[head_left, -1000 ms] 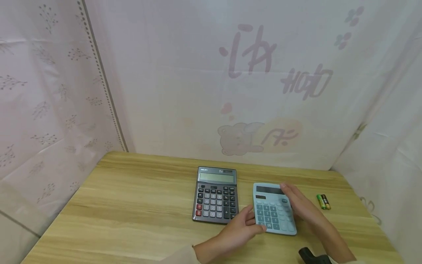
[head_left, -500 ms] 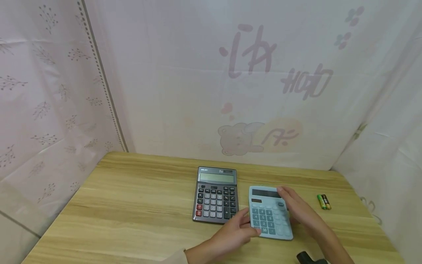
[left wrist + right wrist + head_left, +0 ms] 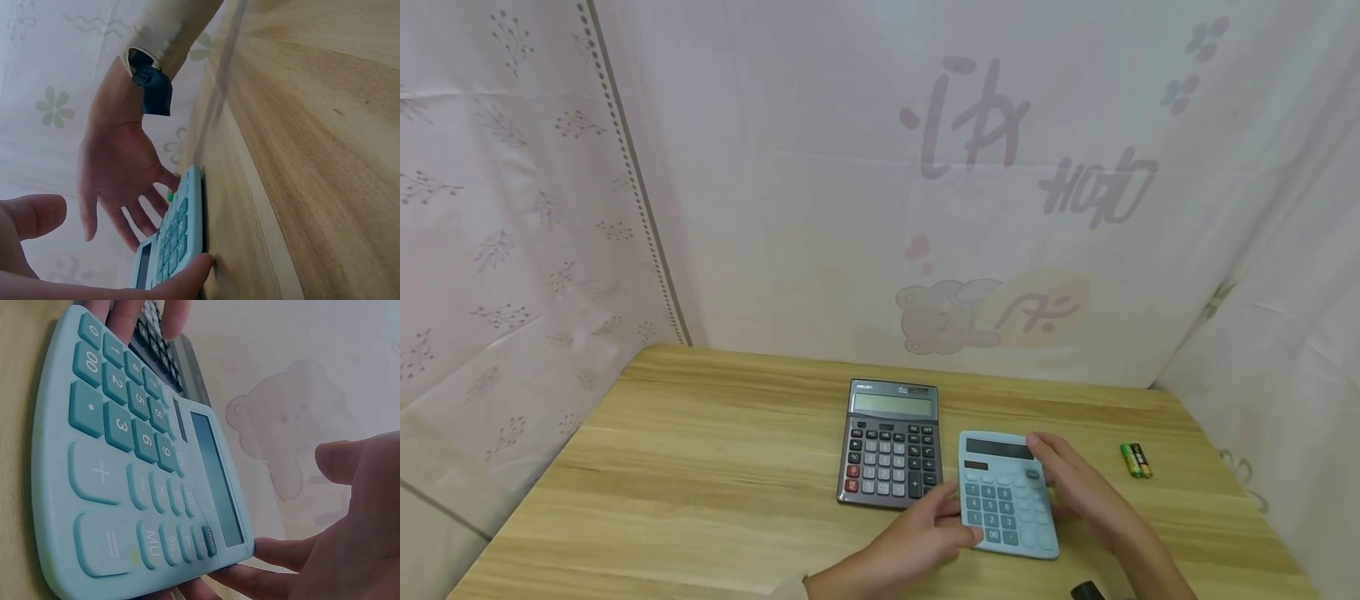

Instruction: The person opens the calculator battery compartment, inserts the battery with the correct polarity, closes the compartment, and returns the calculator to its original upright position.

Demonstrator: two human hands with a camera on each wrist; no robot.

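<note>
The left hand (image 3: 921, 537) touches the light-blue calculator (image 3: 1007, 500) at its near left corner, thumb outstretched; the right hand (image 3: 1075, 483), unclenched, touches its far right edge. The calculator sits between them, on or just above the tabletop (image 3: 700, 467). Farther lie a dark grey calculator (image 3: 891, 437), left, and two batteries (image 3: 1136, 460), right; behind hangs a printed curtain (image 3: 820, 208).

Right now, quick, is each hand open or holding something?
Left hand: holding the light blue calculator near its lower-left corner.
Right hand: open, touching its right edge.
</note>
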